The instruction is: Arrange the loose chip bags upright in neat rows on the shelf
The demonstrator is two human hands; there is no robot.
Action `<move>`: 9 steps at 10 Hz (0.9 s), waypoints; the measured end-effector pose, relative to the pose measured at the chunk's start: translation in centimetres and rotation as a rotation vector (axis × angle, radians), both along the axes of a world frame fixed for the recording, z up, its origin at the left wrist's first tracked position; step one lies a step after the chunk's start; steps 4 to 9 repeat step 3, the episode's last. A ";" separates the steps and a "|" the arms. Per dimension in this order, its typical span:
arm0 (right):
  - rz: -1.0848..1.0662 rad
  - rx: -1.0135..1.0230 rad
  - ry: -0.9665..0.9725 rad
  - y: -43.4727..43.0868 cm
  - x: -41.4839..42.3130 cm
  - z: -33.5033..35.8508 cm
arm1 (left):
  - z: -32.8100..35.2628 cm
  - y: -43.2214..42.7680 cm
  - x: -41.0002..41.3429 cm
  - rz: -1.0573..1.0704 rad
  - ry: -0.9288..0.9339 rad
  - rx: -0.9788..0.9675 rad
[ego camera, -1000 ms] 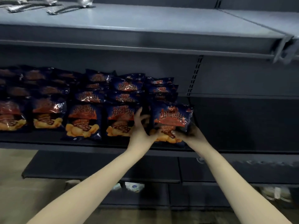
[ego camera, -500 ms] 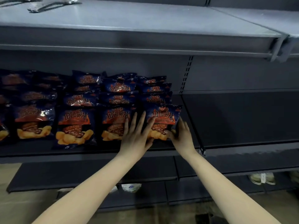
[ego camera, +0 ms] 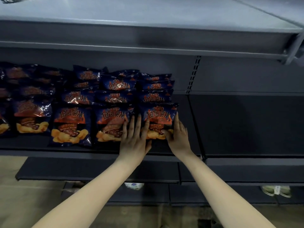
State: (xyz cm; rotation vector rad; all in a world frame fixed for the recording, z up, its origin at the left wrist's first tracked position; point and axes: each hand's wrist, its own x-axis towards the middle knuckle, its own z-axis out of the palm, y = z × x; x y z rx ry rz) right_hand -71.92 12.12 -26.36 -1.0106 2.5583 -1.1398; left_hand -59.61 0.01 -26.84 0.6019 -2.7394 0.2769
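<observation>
Head view: we see the shelf [ego camera: 105, 154] front lip running just under both wrists, and the bay to the right of the right hand, past the slotted upright [ego camera: 195, 74], is bare w/ plenty of room. The upper shelf [ego camera: 148, 38] overhangs above the rows. Our left hand [ego camera: 134, 140] lies flat, fingers spread wide, covering the gap btwn the front-right bag [ego camera: 158, 119] and its neighbour bag [ego camera: 111, 124] on the left, touching both. Our right hand [ego camera: 177, 135] presses the front-right bag's right edge, fingers straight, thumb on its lower front; not a closed grip. That bag stands upright at the row's right end. More bags [ego camera: 118, 84] stand packed behind and left of the hands, blocking room that way.
</observation>
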 end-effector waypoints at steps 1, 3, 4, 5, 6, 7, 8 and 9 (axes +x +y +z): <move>0.001 -0.030 -0.045 0.3 0.1 0.0 | 0.2 0.3 0.0 0.024 -0.006 -0.012; 0.000 -0.474 0.083 1.4 1.4 2.3 | 0.6 1.2 1.4 0.066 0.091 -0.032; 0.000 -0.474 0.083 1.4 1.4 2.3 | 0.6 1.2 1.4 0.066 0.091 -0.032; 0.000 -0.474 0.083 1.4 1.4 2.3 | 0.6 1.2 1.4 0.066 0.091 -0.032; 0.000 -0.474 0.083 1.4 1.4 2.3 | 0.6 1.2 1.4 0.066 0.091 -0.032; 0.000 -0.474 0.083 1.4 1.4 2.3 | 0.6 1.2 1.4 0.066 0.091 -0.032; 0.000 -0.474 0.083 1.4 1.4 2.3 | 0.6 1.2 1.4 0.066 0.091 -0.032; 0.000 -0.474 0.083 1.4 1.4 2.3 | 0.6 1.2 1.4 0.066 0.091 -0.032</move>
